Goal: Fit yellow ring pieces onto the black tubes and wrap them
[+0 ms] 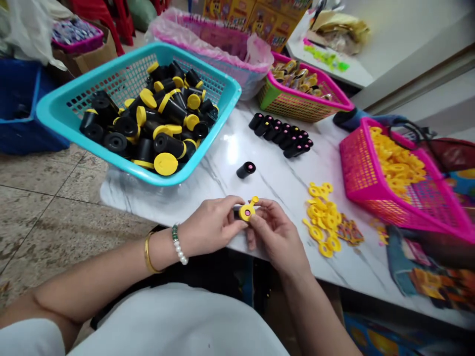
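Observation:
At the table's front edge my left hand (213, 222) grips a small black cylinder (236, 212), mostly hidden by the fingers. On the cylinder's end sits a yellow plastic ring piece (245, 212) with a small loop sticking out and a pink dot in its middle. My right hand (276, 232) pinches this yellow piece between thumb and fingers. Just beyond the hands a single black cylinder (246, 170) with a pink dot stands on the table. Farther back, several black cylinders (284, 133) with pink or yellow dots are grouped together.
A turquoise basket (139, 178) of black and yellow parts stands at left. Loose yellow ring pieces (322, 217) lie at right beside small printed packets (351, 231). A pink basket (358, 163) holds more yellow pieces. Another pink-and-green basket (293, 106) stands behind.

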A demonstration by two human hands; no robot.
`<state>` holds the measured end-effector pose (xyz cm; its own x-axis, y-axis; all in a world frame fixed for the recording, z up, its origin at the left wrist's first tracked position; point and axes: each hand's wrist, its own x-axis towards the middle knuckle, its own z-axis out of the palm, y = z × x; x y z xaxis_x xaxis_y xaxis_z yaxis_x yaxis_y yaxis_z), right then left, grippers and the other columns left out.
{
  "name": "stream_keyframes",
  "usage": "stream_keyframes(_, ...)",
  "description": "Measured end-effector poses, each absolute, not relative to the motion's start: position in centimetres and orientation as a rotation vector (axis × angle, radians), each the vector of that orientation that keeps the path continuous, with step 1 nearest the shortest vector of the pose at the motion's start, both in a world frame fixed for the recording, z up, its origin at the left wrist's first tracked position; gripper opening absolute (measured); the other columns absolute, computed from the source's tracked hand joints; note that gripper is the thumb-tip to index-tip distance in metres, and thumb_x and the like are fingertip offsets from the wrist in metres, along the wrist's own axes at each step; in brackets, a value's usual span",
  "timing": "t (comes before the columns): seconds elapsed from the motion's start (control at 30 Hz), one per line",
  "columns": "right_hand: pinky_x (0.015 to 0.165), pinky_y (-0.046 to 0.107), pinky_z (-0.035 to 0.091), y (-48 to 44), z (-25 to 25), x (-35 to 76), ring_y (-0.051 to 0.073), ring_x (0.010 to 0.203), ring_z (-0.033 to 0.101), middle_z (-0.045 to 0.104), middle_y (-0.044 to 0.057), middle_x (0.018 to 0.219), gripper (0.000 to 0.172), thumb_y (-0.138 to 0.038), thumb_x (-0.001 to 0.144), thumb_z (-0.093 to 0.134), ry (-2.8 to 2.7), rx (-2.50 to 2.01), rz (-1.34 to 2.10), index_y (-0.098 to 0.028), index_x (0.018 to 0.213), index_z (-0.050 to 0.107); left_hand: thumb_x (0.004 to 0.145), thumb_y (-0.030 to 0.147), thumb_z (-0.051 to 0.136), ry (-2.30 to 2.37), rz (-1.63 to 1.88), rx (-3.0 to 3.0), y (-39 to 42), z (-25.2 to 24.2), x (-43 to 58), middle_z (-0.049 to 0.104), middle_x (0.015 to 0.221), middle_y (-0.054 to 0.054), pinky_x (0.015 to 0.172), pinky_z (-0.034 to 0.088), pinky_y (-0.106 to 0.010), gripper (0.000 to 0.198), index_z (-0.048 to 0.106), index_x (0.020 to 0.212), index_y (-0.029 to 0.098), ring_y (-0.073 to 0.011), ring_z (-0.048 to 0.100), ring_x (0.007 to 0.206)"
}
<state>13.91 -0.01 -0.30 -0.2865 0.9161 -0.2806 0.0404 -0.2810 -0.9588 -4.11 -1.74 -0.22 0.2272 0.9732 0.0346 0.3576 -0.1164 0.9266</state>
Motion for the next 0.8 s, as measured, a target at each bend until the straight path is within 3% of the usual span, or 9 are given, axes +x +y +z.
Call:
stream_keyframes(0.13, 0.037, 0.018, 0.041, 1.0, -0.7, 14.4, 0.011, 0.053, 0.057, 0.062, -0.001, 0.067, 0.032, -0.048, 0.079, 0.075, -1.055, -1.252, 1.678, -0.02, 0.09, 0.066, 0.089, 0.028, 0.062, 1.366, 0.874, 1.863, -2.0, -0.7, -3.2, 0.066, 0.09, -0.005, 0.074, 0.051, -0.029, 0.023, 0.065, 0.108, 0.015, -0.0168, 0.061, 0.079)
stream_keyframes(0.3, 0.04, 0.019, 0.038, 4.0, 0.8, 15.2, 0.008, 0.047, 0.05, 0.061, -0.001, 0.063, 0.034, -0.044, 0.069, 0.083, -1.161, -1.33, 1.88, -0.017, 0.067, 0.062, 0.092, 0.033, 0.055, 1.434, 0.632, 2.054, -1.6, -0.2, -2.8, 0.064, 0.09, -0.004, 0.068, 0.05, -0.029, 0.023, 0.064, 0.105, 0.017, -0.0179, 0.062, 0.076)
stream_keyframes(0.4, 0.051, 0.021, 0.043, 5.2, 2.0, 15.3, 0.009, 0.055, 0.052, 0.061, -0.003, 0.065, 0.03, -0.035, 0.068, 0.085, -1.458, -1.313, 1.94, -0.018, 0.072, 0.06, 0.091, 0.033, 0.056, 1.438, 0.543, 2.085, -1.3, 0.2, -2.7, 0.064, 0.087, -0.002, 0.062, 0.048, -0.028, 0.023, 0.065, 0.107, 0.018, -0.0176, 0.062, 0.072)
stream_keyframes(0.53, 0.056, 0.022, 0.04, 5.4, 2.6, 14.9, 0.01, 0.061, 0.049, 0.054, -0.005, 0.066, 0.023, -0.034, 0.078, 0.076, -1.793, -1.277, 1.789, -0.02, 0.079, 0.057, 0.089, 0.035, 0.059, 1.463, 0.495, 2.068, -0.6, 0.2, -2.5, 0.065, 0.084, -0.004, 0.062, 0.048, -0.028, 0.022, 0.065, 0.097, 0.015, -0.0185, 0.063, 0.072)
stream_keyframes(0.7, 0.057, 0.023, 0.042, 2.8, 1.8, 14.3, 0.011, 0.061, 0.049, 0.052, -0.005, 0.07, 0.018, -0.038, 0.086, 0.065, -1.761, -1.288, 1.479, -0.022, 0.089, 0.057, 0.091, 0.039, 0.061, 1.465, 0.575, 2.099, -0.4, -0.5, -1.9, 0.067, 0.092, -0.006, 0.065, 0.051, -0.03, 0.026, 0.062, 0.103, 0.016, -0.0213, 0.066, 0.08)
stream_keyframes(0.8, 0.065, 0.026, 0.047, 1.0, 1.5, 14.6, 0.013, 0.069, 0.055, 0.059, -0.001, 0.079, 0.016, -0.038, 0.092, 0.058, -1.707, -1.311, 1.282, -0.023, 0.094, 0.062, 0.094, 0.037, 0.057, 1.459, 0.782, 2.225, -1.5, 0.0, -2.3, 0.064, 0.083, -0.003, 0.061, 0.047, -0.028, 0.02, 0.061, 0.092, 0.017, -0.018, 0.063, 0.072)
